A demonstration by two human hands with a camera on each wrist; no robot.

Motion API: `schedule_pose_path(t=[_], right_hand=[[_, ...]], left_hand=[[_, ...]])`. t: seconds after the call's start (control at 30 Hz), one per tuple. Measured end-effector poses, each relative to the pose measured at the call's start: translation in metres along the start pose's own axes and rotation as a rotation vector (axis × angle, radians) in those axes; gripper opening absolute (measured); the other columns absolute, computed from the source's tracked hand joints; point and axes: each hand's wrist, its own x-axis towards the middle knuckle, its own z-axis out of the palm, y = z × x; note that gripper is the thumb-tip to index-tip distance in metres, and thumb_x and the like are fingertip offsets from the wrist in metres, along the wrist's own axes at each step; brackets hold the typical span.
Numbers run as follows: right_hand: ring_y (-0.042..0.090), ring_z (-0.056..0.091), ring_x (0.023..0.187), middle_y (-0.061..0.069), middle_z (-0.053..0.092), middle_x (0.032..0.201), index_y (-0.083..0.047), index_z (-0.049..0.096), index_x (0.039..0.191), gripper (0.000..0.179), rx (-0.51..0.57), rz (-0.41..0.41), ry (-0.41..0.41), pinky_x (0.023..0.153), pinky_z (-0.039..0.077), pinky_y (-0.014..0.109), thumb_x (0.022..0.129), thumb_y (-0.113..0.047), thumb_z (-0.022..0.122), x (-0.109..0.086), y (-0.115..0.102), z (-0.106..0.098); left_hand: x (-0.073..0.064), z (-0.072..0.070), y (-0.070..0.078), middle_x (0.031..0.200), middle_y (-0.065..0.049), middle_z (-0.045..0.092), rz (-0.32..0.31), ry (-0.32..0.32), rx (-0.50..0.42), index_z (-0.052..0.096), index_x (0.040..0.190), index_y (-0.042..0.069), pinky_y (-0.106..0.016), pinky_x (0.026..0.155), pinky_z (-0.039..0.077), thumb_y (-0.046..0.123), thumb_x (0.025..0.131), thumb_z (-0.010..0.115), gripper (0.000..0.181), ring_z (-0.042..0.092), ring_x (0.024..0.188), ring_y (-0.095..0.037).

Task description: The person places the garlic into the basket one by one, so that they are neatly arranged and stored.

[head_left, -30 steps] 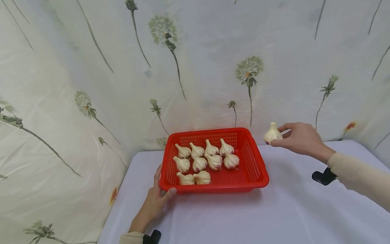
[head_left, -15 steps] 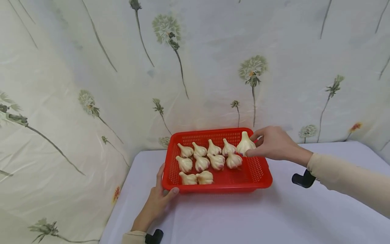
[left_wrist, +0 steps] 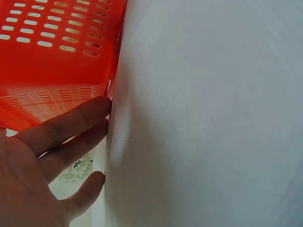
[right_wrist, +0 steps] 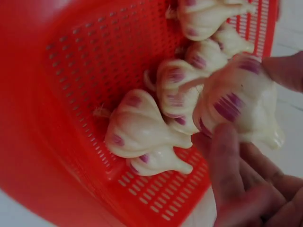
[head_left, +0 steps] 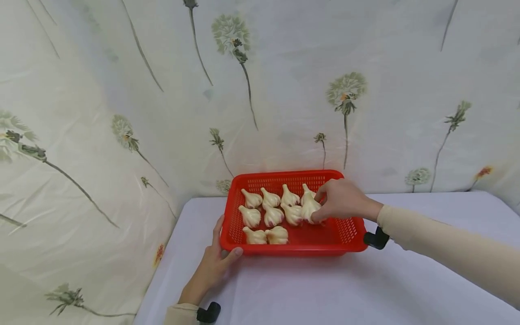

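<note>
In the head view, a red perforated plastic basket [head_left: 294, 249] stands on the table with several garlic bulbs [head_left: 252, 217] lying in rows inside it. My right hand [head_left: 341, 199] pinches one garlic bulb [head_left: 309, 208] between thumb and fingers, stem up, over the right part of the rows. Purple streaks mark the underside of this held bulb [right_wrist: 234, 101] in the right wrist view, where other bulbs lie just below. At the basket's front left corner, my left hand [head_left: 213, 262] touches it with the thumb by the front rim. Its fingers [left_wrist: 71, 123] are fairly straight against the basket's side.
A white cloth [head_left: 300, 289] covers the table. Behind and to the left hangs a pale curtain [head_left: 284, 90] printed with dandelions, close to the basket's back edge. Black wrist cameras sit on both wrists.
My right hand has carried the garlic bulb leftward from outside the basket's right side to over the bulbs, and lowered it. The left hand stays at the corner. The head view has shifted slightly.
</note>
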Motion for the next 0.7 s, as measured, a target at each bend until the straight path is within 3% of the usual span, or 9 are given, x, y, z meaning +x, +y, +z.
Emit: schedule_pose_path(t=[0.2,0.5,0.7], right_hand=[[0.014,0.061,0.071,-0.006,0.069,0.072,-0.012,0.076,0.095,0.044,0.052,0.007,-0.125,0.06,0.052,0.028,0.065,-0.041,0.089,0.017,0.008,0.012],[0.014,0.063,0.079,-0.004,0.071,0.086,-0.016,0.074,0.095,0.044,0.076,-0.089,-0.278,0.066,0.056,0.029,0.062,-0.038,0.092,0.035,0.013,0.025],[0.013,0.061,0.078,-0.006,0.07,0.081,-0.02,0.075,0.088,0.037,0.052,-0.142,-0.354,0.066,0.054,0.029,0.062,-0.038,0.093,0.04,0.009,0.033]], left_hand=[[0.001,-0.001,0.0,0.134,-0.006,0.062,-0.009,-0.006,-0.003,0.005,0.154,0.051,-0.054,0.092,0.051,0.054,0.087,0.067,0.092,0.061,0.108,-0.022],[0.003,-0.003,-0.001,0.135,-0.006,0.062,-0.003,-0.008,-0.015,0.005,0.154,0.05,-0.055,0.094,0.05,0.053,0.087,0.067,0.092,0.061,0.113,-0.023],[0.003,-0.002,-0.002,0.136,-0.006,0.061,-0.021,-0.025,0.002,0.003,0.154,0.051,-0.054,0.093,0.051,0.057,0.086,0.066,0.092,0.06,0.107,-0.022]])
